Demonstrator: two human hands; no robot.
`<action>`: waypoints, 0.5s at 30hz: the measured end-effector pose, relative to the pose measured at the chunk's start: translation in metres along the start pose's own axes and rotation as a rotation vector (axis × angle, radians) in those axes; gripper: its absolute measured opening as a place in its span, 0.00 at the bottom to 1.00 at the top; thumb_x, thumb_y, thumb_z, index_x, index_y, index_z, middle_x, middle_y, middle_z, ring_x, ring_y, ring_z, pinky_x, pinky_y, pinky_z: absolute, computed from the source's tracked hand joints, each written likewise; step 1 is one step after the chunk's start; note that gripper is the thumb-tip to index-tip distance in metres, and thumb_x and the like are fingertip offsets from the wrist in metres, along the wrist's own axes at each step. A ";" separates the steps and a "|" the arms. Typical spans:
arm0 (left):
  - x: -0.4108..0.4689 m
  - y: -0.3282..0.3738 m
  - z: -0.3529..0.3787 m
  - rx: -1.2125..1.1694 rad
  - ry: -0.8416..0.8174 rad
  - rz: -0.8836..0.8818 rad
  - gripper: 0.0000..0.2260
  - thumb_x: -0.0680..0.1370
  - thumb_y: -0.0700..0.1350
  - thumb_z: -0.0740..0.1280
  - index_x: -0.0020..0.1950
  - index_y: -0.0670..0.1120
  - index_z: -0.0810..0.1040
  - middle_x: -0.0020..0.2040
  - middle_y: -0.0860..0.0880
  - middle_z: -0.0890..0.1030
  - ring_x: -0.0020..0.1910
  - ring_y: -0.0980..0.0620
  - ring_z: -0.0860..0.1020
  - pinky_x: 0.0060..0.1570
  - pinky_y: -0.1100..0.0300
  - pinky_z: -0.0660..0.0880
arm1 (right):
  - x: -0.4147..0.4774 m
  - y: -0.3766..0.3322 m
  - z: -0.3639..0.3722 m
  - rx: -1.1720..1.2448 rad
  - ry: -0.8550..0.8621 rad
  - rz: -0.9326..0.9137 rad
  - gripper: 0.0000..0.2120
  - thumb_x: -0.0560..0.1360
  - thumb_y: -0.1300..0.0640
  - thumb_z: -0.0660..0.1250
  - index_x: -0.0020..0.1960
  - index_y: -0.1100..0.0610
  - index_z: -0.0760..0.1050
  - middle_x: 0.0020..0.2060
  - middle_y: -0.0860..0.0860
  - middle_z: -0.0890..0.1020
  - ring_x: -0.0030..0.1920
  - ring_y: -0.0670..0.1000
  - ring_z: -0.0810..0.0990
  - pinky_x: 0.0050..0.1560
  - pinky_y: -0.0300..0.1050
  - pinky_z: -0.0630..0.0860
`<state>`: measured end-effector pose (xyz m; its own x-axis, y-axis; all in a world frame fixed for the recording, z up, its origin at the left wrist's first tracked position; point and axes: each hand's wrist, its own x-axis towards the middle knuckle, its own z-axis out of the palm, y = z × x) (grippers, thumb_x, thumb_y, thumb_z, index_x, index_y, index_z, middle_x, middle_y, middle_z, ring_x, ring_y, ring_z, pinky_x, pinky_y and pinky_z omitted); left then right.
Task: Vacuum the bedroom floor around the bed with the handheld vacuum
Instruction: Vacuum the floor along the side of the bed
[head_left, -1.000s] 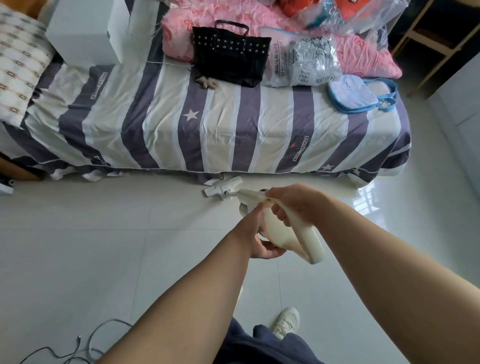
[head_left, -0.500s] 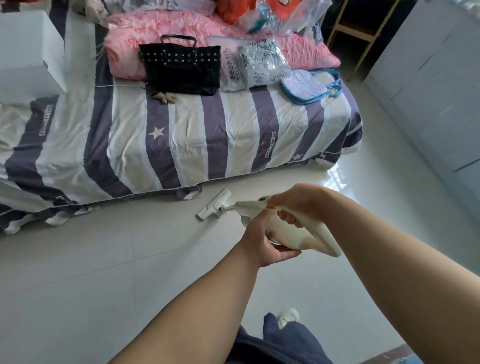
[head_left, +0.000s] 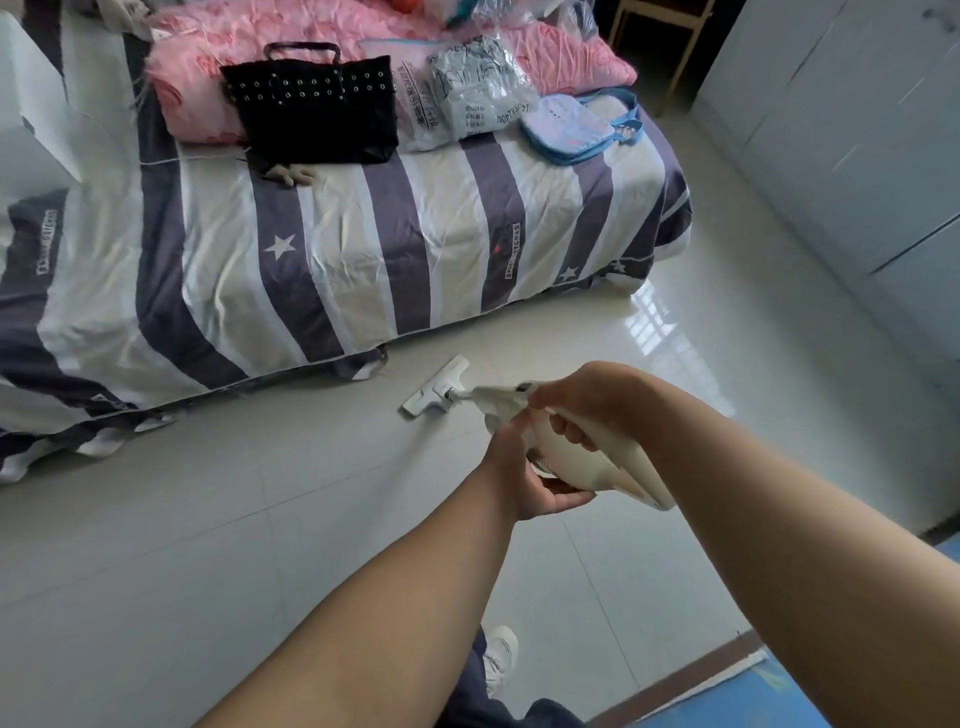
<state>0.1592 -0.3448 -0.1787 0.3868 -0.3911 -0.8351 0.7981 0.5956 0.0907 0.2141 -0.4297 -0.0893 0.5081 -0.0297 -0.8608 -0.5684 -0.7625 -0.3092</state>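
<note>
I hold a cream handheld vacuum (head_left: 605, 462) over the pale tiled floor (head_left: 208, 519). My right hand (head_left: 582, 410) wraps its handle from above. My left hand (head_left: 524, 478) cups the body from below and the left. The vacuum's white floor nozzle (head_left: 436, 387) rests flat on the tiles, a short way out from the hanging edge of the bed (head_left: 337, 249), which wears a purple, white and beige striped cover.
On the bed lie a black studded handbag (head_left: 317, 104), a pink quilt (head_left: 197, 88), plastic-wrapped packs (head_left: 467, 93) and a light blue pouch (head_left: 571, 130). White wardrobe doors (head_left: 857, 145) line the right. My white shoe (head_left: 501, 657) stands below. A blue mat (head_left: 753, 696) lies bottom right.
My view has swung toward the foot of the bed. The nozzle has come away from the bed's edge and slid right along the floor; both hands keep their hold.
</note>
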 end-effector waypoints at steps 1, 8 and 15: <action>0.000 -0.004 -0.004 0.020 0.007 -0.008 0.20 0.73 0.53 0.72 0.58 0.43 0.73 0.58 0.39 0.75 0.61 0.32 0.75 0.67 0.33 0.69 | -0.001 0.005 0.004 0.033 -0.008 0.002 0.20 0.79 0.50 0.59 0.32 0.59 0.67 0.22 0.52 0.68 0.22 0.49 0.64 0.25 0.36 0.62; -0.019 -0.014 -0.034 0.116 0.079 -0.065 0.22 0.73 0.54 0.72 0.60 0.44 0.71 0.57 0.39 0.75 0.62 0.32 0.74 0.65 0.32 0.70 | -0.006 0.026 0.039 0.240 -0.044 -0.029 0.17 0.78 0.51 0.61 0.37 0.61 0.70 0.29 0.55 0.71 0.26 0.52 0.67 0.28 0.41 0.65; -0.042 0.012 -0.064 0.150 0.082 -0.145 0.24 0.71 0.54 0.75 0.58 0.43 0.70 0.57 0.38 0.74 0.63 0.33 0.73 0.65 0.32 0.70 | -0.009 0.002 0.066 0.398 -0.109 -0.013 0.13 0.79 0.50 0.60 0.44 0.60 0.70 0.30 0.53 0.68 0.28 0.50 0.65 0.30 0.41 0.63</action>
<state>0.1232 -0.2760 -0.1779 0.2290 -0.4034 -0.8859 0.9050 0.4234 0.0411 0.1657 -0.3879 -0.1090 0.4576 0.0638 -0.8868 -0.7791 -0.4518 -0.4346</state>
